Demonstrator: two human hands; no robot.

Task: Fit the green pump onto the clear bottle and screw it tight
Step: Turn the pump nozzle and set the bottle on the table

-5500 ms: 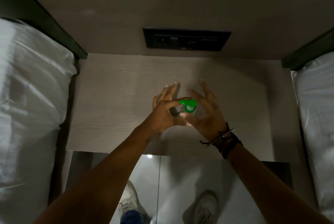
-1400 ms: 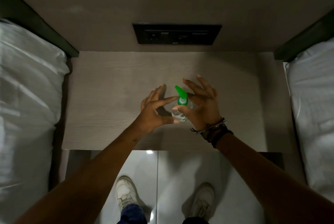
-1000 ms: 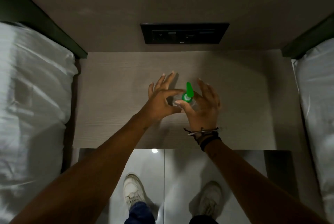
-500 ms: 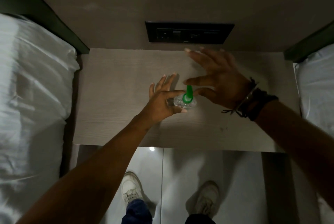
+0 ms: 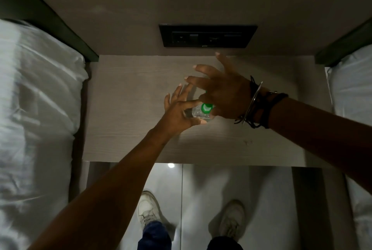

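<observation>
The clear bottle (image 5: pixel 196 113) stands upright on the wooden nightstand (image 5: pixel 128 92), seen from above. The green pump (image 5: pixel 207 107) sits on its neck; its spout is hidden under my right hand. My left hand (image 5: pixel 178 115) grips the bottle's body between thumb and forefinger, the other fingers spread. My right hand (image 5: pixel 221 94) comes in from the right with the wrist turned, thumb and forefinger pinching the pump's collar, the remaining fingers splayed toward the wall.
White bedding (image 5: pixel 36 108) lies along the left and more white bedding (image 5: pixel 352 88) along the right of the nightstand. A black socket panel (image 5: pixel 207 36) is set in the wall behind. Below the nightstand's front edge, a glossy floor and two white shoes (image 5: pixel 147 211).
My right hand let go of the pump, swung out to the right with the wrist turned, and has come back down onto the pump's collar. My left hand kept its hold on the bottle.
</observation>
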